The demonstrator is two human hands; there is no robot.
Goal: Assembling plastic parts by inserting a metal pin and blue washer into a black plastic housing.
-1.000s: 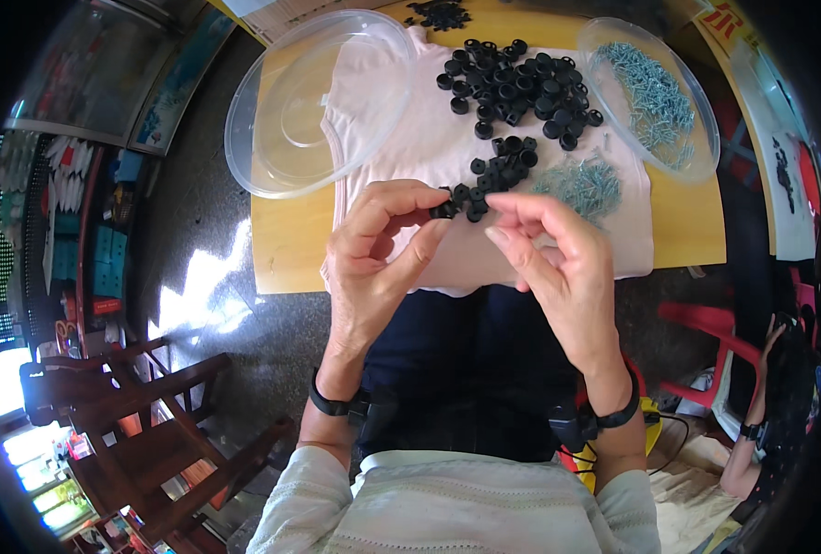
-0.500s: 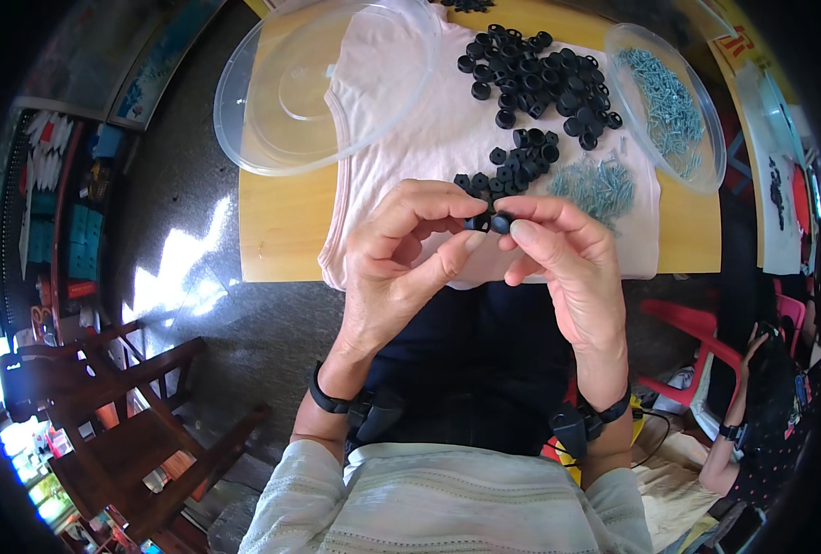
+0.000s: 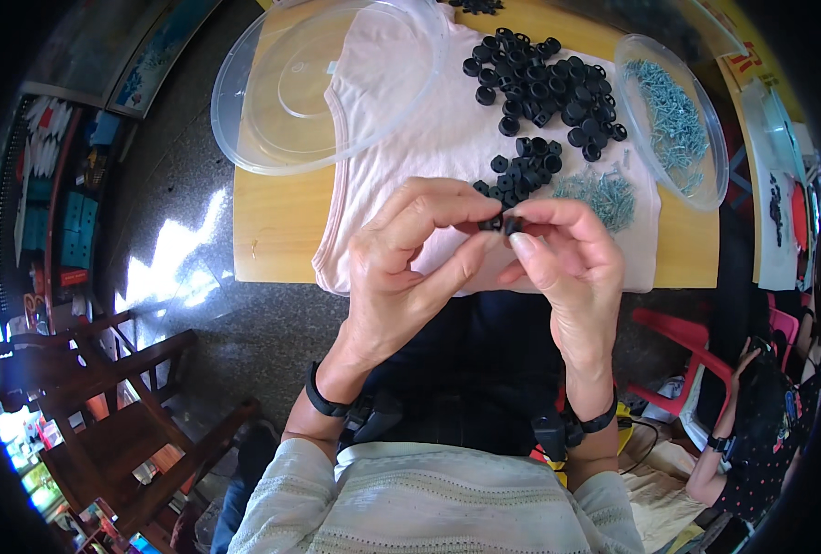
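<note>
My left hand [image 3: 401,268] pinches a small black plastic piece [image 3: 491,223] between thumb and forefinger. In the fingertips of my right hand [image 3: 572,272] is a small black round cap [image 3: 513,224]. The two parts are close together over the near edge of a pale pink cloth garment [image 3: 401,129]; whether they touch is hard to tell. Just beyond my fingers lies a cluster of small black parts [image 3: 527,174], and farther off a bigger heap of black round caps [image 3: 549,83]. A loose pile of silvery screws [image 3: 604,198] lies right of my right fingertips.
A clear plastic lid [image 3: 244,138] lies at the table's far left. A clear shallow dish [image 3: 719,175] with many screws stands on the right of the wooden table [image 3: 272,231]. Wooden chair at left [image 3: 143,434], red stool at right [image 3: 673,332]. Another person's arm [image 3: 706,475] is at lower right.
Both hands still hold their black parts. The right-hand cap has turned, showing less of its round face, and the left fingers have shifted slightly right. The whole view has moved a little.
</note>
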